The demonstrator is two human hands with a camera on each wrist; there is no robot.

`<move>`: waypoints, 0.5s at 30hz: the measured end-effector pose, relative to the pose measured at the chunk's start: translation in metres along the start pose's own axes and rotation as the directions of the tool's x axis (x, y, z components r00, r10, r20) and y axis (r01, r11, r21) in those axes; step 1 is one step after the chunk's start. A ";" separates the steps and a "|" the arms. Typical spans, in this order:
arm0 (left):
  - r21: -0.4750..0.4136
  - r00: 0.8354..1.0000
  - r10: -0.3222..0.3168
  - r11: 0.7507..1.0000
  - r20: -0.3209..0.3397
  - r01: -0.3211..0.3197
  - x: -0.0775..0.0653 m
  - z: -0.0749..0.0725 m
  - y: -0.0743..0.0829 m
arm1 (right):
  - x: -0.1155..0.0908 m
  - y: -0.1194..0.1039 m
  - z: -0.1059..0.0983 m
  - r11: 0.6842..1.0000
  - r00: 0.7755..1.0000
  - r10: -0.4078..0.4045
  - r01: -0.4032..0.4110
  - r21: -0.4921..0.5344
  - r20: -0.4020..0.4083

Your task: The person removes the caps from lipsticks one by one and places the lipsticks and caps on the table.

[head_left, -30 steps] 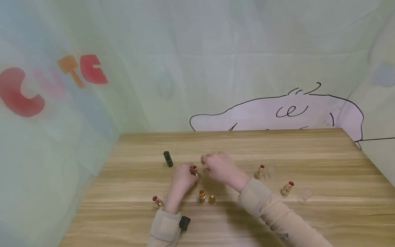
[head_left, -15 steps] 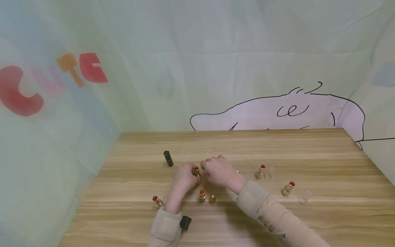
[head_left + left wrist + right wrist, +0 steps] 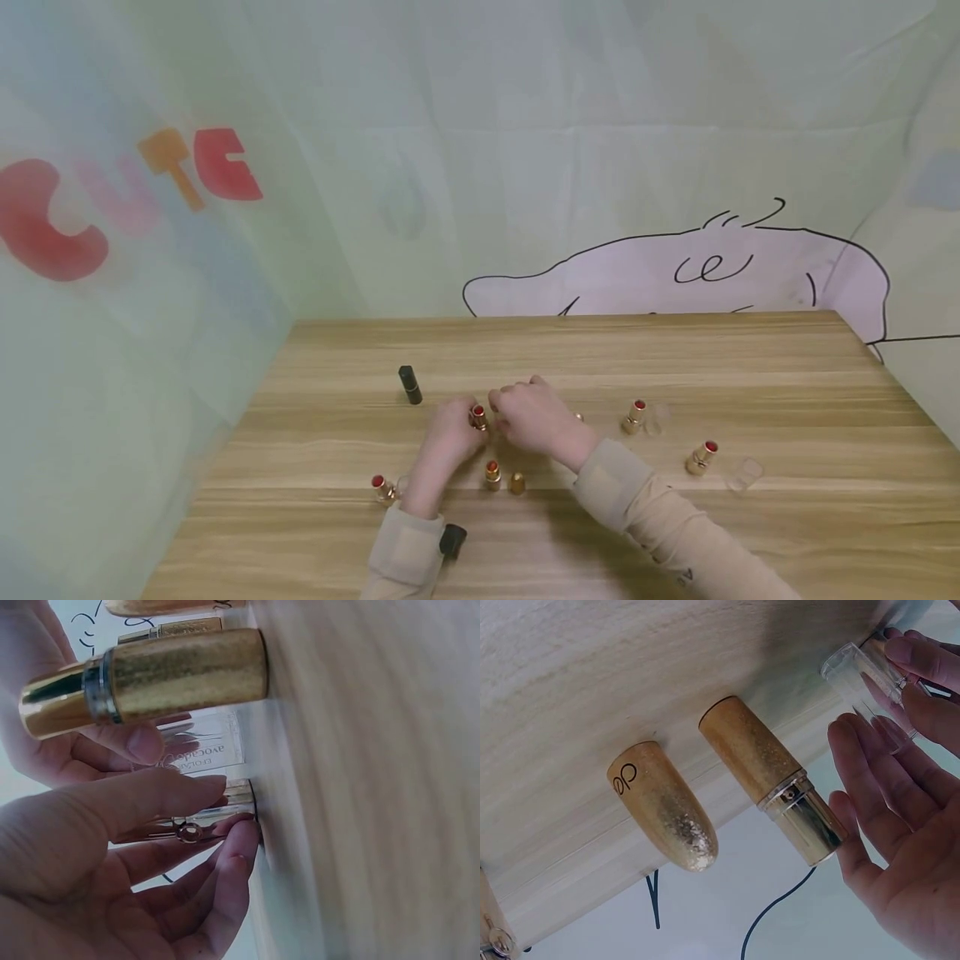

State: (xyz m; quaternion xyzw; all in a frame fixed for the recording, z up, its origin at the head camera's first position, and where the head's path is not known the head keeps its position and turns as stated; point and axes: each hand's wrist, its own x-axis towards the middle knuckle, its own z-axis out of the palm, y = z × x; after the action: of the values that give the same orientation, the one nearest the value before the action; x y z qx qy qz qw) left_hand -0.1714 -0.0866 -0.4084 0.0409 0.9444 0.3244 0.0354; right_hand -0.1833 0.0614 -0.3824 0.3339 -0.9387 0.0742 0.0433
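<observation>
Near the middle of the table, my left hand [image 3: 452, 433] grips an upright gold lipstick [image 3: 478, 417] with its red tip showing; thumb and fingers pinch its base in the left wrist view. Just beside it, my right hand [image 3: 536, 421] holds a clear cap [image 3: 866, 694] between thumb and fingers. Lettering reading "avocado" shows on that cap in the left wrist view. The cap stands close alongside the lipstick; whether they touch I cannot tell. Nearer the person, another gold lipstick [image 3: 492, 475] stands upright next to its rounded gold cap [image 3: 517, 483].
A black lipstick tube [image 3: 409, 385] stands at the back left. Another open lipstick [image 3: 382, 489] is left of my left forearm. Right of my right hand stand two open lipsticks, one farther back [image 3: 633, 417] and one nearer [image 3: 702, 458], each beside a clear cap [image 3: 746, 473].
The lipstick in my left hand has shifted slightly right. My right hand has come slightly lower beside it with the clear cap. Over the last half second both hands barely move.
</observation>
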 end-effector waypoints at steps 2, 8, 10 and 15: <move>-0.005 1.000 -0.002 1.000 0.000 0.002 0.000 0.000 0.000 | 0.000 0.000 0.000 1.000 1.000 0.002 -0.002 -0.003 0.000; -0.008 1.000 -0.002 1.000 -0.003 0.002 0.000 0.000 0.000 | 0.000 0.000 0.001 1.000 1.000 0.011 -0.011 0.003 0.013; -0.003 1.000 0.000 1.000 -0.005 0.000 -0.001 0.000 0.000 | 0.000 0.000 0.001 1.000 1.000 0.012 -0.012 0.003 0.014; 0.010 1.000 -0.009 1.000 -0.006 0.009 -0.002 0.000 0.001 | -0.001 0.000 0.003 1.000 1.000 0.008 -0.008 -0.007 0.009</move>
State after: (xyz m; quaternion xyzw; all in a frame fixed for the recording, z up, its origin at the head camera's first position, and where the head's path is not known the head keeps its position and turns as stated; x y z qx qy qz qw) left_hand -0.1690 -0.0858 -0.4077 0.0358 0.9462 0.3198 0.0337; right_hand -0.1822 0.0618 -0.3854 0.3305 -0.9404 0.0695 0.0398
